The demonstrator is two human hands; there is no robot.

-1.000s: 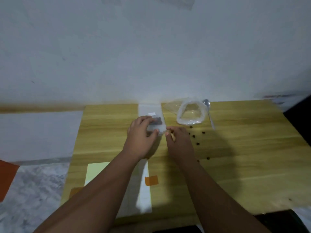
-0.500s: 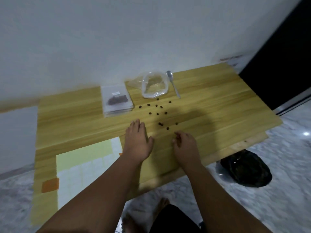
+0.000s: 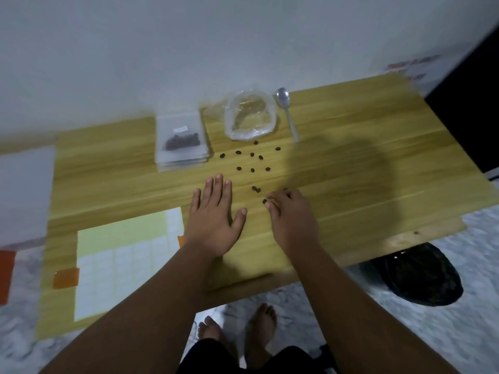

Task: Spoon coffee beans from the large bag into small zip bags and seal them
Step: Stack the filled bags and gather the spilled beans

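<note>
The spooning itself is judged to be paused: a filled small clear zip bag (image 3: 182, 138), with a dark clump of beans inside, lies on top of a stack of similar bags toward the far edge of the pale wooden bench (image 3: 364, 168), left of centre. Whether its strip is fully sealed cannot be told. Just to its right, the large clear plastic bag (image 3: 250, 116) stands open and appears nearly empty, and a metal spoon (image 3: 287, 110) lies untouched on the bench beside it, bowl toward the wall.

The step in hand is judged to be the gathering of spilled dark brown coffee beans (image 3: 252, 162), which are scattered over the middle of the bench between the large bag and the near edge.

The left hand (image 3: 215, 219) is laid flat on the bench, palm down, fingers (image 3: 217, 184) spread apart and holding nothing; no bean is touched by it. The right hand (image 3: 291, 215) is curled, its fingers (image 3: 274, 203) bunched together at the bench surface. One bean lies just beside, perhaps touching, those fingertips, and a pair lies slightly farther toward the wall. Whether a bean is already pinched cannot be told.

Next, a fine pinch on single beans is called for, then their transfer into a bag.
</note>
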